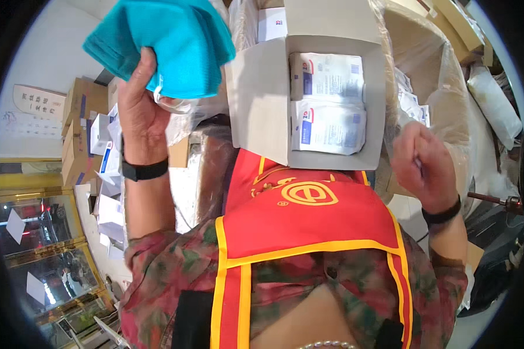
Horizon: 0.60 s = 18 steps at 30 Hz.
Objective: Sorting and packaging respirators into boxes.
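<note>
My left hand (141, 107) is raised at the upper left, its thumb pressed on a folded teal cloth (163, 41). A white strap or loop hangs from the cloth by my fingers. In front of me stands an open grey-white carton (259, 104) with its flaps spread. Inside lie two white printed packets (330, 77), one beyond the other. To the right of the carton my right hand (422, 163) is closed, its fingers curled in. Whether anything is in that hand is hidden. It is nearest to a box lined with clear plastic (431, 46).
White packets (410, 96) lie inside the plastic-lined box. Brown cartons (78, 136) and small white boxes (110, 212) are stacked at the left. A metal rod (495, 200) points inward at the far right. A red apron (308, 215) covers my front below the carton.
</note>
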### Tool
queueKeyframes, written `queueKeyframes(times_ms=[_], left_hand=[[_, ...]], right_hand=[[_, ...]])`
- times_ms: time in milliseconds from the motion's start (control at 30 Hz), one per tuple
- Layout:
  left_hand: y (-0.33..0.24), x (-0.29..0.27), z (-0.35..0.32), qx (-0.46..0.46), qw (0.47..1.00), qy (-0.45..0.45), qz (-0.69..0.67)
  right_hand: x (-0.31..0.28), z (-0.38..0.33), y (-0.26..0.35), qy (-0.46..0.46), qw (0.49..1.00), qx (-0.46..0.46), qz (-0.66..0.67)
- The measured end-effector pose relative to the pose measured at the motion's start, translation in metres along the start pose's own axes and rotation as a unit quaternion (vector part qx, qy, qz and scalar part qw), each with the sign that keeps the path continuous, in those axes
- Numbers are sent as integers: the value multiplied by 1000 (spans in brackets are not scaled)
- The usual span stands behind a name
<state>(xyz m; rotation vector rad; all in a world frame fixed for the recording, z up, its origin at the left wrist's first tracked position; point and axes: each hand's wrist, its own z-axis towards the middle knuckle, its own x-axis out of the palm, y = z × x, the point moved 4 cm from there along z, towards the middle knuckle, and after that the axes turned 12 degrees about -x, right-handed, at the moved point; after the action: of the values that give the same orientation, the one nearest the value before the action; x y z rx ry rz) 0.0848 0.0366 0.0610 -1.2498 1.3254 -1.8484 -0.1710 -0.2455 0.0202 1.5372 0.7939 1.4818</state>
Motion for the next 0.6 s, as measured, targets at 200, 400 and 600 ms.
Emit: queueKeyframes(times_ms=[200,400,600], left_hand=[[11,55,-4,-20,923,306,-233],[19,135,-33,-53,894,297,-331],[12,131,-6,-81,884,302,-347]], right_hand=[[20,61,-17,67,994,-50,76],[54,109,-47,139,980,-122,-79],[75,105,-82,122,990,48,51]])
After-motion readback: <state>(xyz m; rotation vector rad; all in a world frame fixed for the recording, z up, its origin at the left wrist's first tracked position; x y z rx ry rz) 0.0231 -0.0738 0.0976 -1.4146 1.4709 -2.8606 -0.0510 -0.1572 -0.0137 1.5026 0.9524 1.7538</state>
